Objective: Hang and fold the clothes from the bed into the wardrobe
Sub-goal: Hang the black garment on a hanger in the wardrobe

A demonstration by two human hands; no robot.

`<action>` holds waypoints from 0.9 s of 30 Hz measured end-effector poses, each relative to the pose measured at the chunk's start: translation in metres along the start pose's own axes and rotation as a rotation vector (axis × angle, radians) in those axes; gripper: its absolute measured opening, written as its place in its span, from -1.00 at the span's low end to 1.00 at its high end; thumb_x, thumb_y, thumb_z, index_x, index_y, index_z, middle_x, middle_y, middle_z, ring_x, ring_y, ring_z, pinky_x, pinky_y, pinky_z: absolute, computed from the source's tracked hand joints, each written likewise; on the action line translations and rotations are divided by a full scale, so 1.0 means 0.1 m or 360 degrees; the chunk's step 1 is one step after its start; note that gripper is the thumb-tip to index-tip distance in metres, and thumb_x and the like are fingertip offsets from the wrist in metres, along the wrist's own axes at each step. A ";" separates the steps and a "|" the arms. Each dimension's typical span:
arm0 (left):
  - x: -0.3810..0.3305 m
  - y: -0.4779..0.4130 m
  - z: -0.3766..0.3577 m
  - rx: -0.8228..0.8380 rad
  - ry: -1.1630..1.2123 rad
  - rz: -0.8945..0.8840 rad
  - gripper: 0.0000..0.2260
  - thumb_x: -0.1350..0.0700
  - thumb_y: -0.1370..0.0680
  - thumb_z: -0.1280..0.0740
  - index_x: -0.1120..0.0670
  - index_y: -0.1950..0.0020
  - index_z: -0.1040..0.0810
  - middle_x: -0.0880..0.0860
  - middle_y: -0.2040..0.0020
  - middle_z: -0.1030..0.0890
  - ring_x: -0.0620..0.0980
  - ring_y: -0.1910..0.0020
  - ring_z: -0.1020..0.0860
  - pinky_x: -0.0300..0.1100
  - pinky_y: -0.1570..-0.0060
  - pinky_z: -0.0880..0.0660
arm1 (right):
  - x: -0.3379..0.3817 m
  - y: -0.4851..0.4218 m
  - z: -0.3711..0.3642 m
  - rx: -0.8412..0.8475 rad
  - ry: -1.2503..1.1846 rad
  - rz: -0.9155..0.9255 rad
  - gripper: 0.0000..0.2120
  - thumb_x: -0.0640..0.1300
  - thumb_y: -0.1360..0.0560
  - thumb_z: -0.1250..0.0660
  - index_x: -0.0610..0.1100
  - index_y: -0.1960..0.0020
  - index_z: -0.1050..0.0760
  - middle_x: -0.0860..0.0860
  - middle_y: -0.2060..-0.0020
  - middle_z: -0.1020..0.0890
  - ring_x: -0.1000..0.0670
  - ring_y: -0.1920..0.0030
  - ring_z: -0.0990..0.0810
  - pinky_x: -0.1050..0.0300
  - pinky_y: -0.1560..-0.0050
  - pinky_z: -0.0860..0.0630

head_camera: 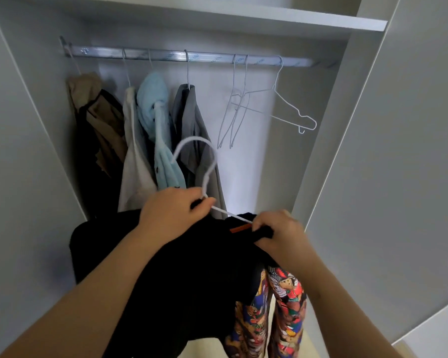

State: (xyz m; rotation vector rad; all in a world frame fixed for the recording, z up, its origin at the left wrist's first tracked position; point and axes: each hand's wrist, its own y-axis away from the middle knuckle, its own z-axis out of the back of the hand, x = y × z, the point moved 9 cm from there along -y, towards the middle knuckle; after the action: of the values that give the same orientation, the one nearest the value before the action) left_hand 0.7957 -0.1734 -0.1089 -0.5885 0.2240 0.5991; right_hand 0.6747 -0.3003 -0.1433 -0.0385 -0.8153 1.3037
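I stand at the open wardrobe, holding a black garment (192,267) on a white wire hanger (207,161) below the rail. My left hand (171,213) grips the hanger at the base of its hook. My right hand (277,231) pinches the black collar by an orange label (239,228), over the hanger's right arm. The hook points up and left, well under the metal rail (192,56). Most of the hanger's frame is hidden inside the cloth.
On the rail's left hang a tan and black garment (93,120), a cream one (135,161), a light blue one (158,130) and a grey one (192,130). Three empty wire hangers (256,107) hang at right. A shelf (243,16) runs above. My patterned trousers (269,313) show below.
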 end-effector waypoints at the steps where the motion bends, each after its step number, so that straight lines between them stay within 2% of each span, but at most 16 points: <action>1: -0.07 0.02 -0.06 -0.0014 -0.0006 -0.0042 -0.62 -0.18 -0.51 -0.26 -0.05 0.43 -0.28 -0.07 0.48 -0.40 0.00 0.40 -0.45 -0.17 0.40 -0.28 | 0.12 -0.02 -0.03 -0.0017 -0.0024 0.0118 -0.88 -0.30 -0.24 -0.36 -0.11 0.28 -0.55 0.33 0.35 -0.41 0.00 0.22 -0.44 0.33 0.19 -0.34; 3: -0.14 0.04 -0.09 -0.0042 0.0036 -0.0053 -0.58 -0.18 -0.50 -0.25 -0.05 0.47 -0.22 -0.07 0.54 -0.33 -0.08 0.48 -0.37 -0.21 0.45 -0.21 | 0.18 -0.04 0.01 -0.0134 -0.0099 0.0157 -0.79 -0.30 -0.23 -0.38 -0.04 0.21 -0.54 0.33 0.22 -0.40 0.05 0.13 -0.43 0.29 0.09 -0.37; 5: -0.10 0.03 -0.07 -0.0020 0.0218 0.0001 -0.58 -0.10 -0.52 -0.29 -0.06 0.48 -0.22 -0.04 0.56 -0.35 -0.08 0.50 -0.37 -0.30 0.48 -0.17 | 0.00 -0.03 0.15 -0.0264 -0.0103 -0.0123 -0.61 -0.25 -0.28 -0.47 0.03 -0.05 -0.52 0.24 -0.06 -0.41 0.02 -0.10 -0.40 0.35 -0.15 -0.30; 7: -0.08 0.03 -0.04 -0.0025 0.0343 0.0020 -0.60 -0.06 -0.52 -0.28 -0.05 0.47 -0.23 -0.09 0.52 -0.42 -0.13 0.45 -0.41 -0.30 0.48 -0.22 | -0.21 -0.01 0.22 -0.0157 0.0181 -0.0493 -0.42 -0.03 -0.34 -0.50 0.04 -0.30 -0.37 0.09 -0.19 -0.43 -0.04 -0.21 -0.40 0.12 -0.27 -0.31; 8: -0.10 0.04 -0.03 -0.0042 0.0345 0.0006 -0.60 -0.07 -0.52 -0.27 -0.04 0.46 -0.23 -0.10 0.52 -0.43 -0.15 0.44 -0.41 -0.29 0.48 -0.20 | -0.26 0.01 0.19 -0.0007 0.0342 -0.0636 -0.43 0.08 -0.38 -0.45 0.06 -0.32 -0.33 0.07 -0.13 -0.49 -0.04 -0.19 -0.46 0.04 -0.25 -0.32; 10: -0.22 0.05 -0.06 -0.0076 0.0281 -0.0050 -0.60 -0.19 -0.49 -0.22 0.02 0.43 -0.28 -0.01 0.53 -0.39 -0.11 0.45 -0.40 -0.25 0.47 -0.19 | -0.27 0.03 0.10 0.0194 0.0486 -0.0755 -0.69 0.15 -0.46 -0.32 0.07 -0.14 -0.41 0.06 0.07 -0.58 -0.06 -0.06 -0.55 0.10 -0.04 -0.39; 12: -0.35 0.06 -0.16 -0.0062 0.0224 -0.0116 -0.55 -0.30 -0.42 -0.12 0.07 0.36 -0.40 0.04 0.49 -0.44 -0.04 0.43 -0.43 -0.14 0.41 -0.29 | -0.20 0.05 0.07 0.0157 0.0433 -0.0727 -0.87 0.10 -0.50 -0.26 0.06 0.10 -0.39 0.06 0.22 -0.54 -0.06 0.09 -0.53 0.16 0.18 -0.35; 13: -0.40 0.07 -0.22 -0.0021 0.0203 -0.0132 -0.56 -0.29 -0.44 -0.14 0.07 0.32 -0.45 0.04 0.45 -0.47 0.01 0.37 -0.47 -0.15 0.39 -0.31 | -0.20 0.07 0.07 0.0124 0.0395 -0.0723 -0.86 0.09 -0.50 -0.25 0.05 0.16 -0.36 0.07 0.27 -0.51 -0.05 0.15 -0.50 0.17 0.22 -0.34; 15: -0.42 0.09 -0.32 0.0091 0.0168 -0.0172 -0.63 -0.25 -0.50 -0.19 0.03 0.27 -0.46 -0.02 0.43 -0.45 -0.02 0.31 -0.50 -0.24 0.38 -0.27 | -0.24 0.12 0.09 0.0064 0.0321 -0.0752 -0.83 0.06 -0.49 -0.26 0.03 0.21 -0.34 0.06 0.32 -0.49 -0.05 0.18 -0.49 0.17 0.25 -0.35; 17: -0.36 0.11 -0.35 0.0145 0.0108 -0.0254 -0.60 -0.34 -0.45 -0.09 -0.03 0.25 -0.44 -0.08 0.40 -0.46 -0.10 0.30 -0.50 -0.24 0.37 -0.28 | -0.32 0.18 0.15 -0.0019 0.0256 -0.0822 -0.83 0.03 -0.47 -0.30 -0.01 0.23 -0.38 0.04 0.32 -0.51 -0.06 0.16 -0.50 0.16 0.25 -0.35; 20: -0.06 0.14 -0.25 0.0101 0.0002 -0.0252 -0.40 -0.39 -0.36 0.08 0.02 0.19 -0.54 -0.08 0.33 -0.54 -0.11 0.29 -0.52 -0.26 0.32 -0.33 | -0.50 0.28 0.31 -0.0223 0.0135 -0.0938 -0.81 0.01 -0.43 -0.34 -0.09 0.24 -0.45 0.03 0.34 -0.53 -0.09 0.16 -0.51 0.15 0.25 -0.35; 23: 0.18 0.18 -0.14 0.0005 -0.0092 -0.0236 -0.41 -0.35 -0.39 0.09 0.03 0.20 -0.55 -0.11 0.35 -0.51 -0.10 0.31 -0.50 -0.31 0.38 -0.29 | -0.61 0.33 0.40 -0.0355 0.0042 -0.1021 -0.75 0.02 -0.41 -0.38 -0.07 0.33 -0.40 0.06 0.41 -0.50 -0.10 0.21 -0.51 0.17 0.28 -0.33; 27: -0.01 0.19 -0.28 0.0045 -0.0097 -0.0312 -0.50 -0.31 -0.47 0.07 -0.03 0.10 -0.53 -0.12 0.25 -0.54 -0.11 0.25 -0.51 -0.18 0.33 -0.42 | -0.57 0.29 0.35 -0.0400 -0.0050 -0.0976 -0.75 -0.06 -0.39 -0.40 -0.04 0.37 -0.37 0.07 0.43 -0.50 -0.09 0.23 -0.52 0.14 0.27 -0.39</action>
State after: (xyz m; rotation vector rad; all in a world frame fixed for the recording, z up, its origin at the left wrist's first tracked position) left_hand 0.7833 -0.1778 -0.1402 -0.5566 0.1153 0.4229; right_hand 0.6292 -0.3547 -0.1605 0.0318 -0.9222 0.6233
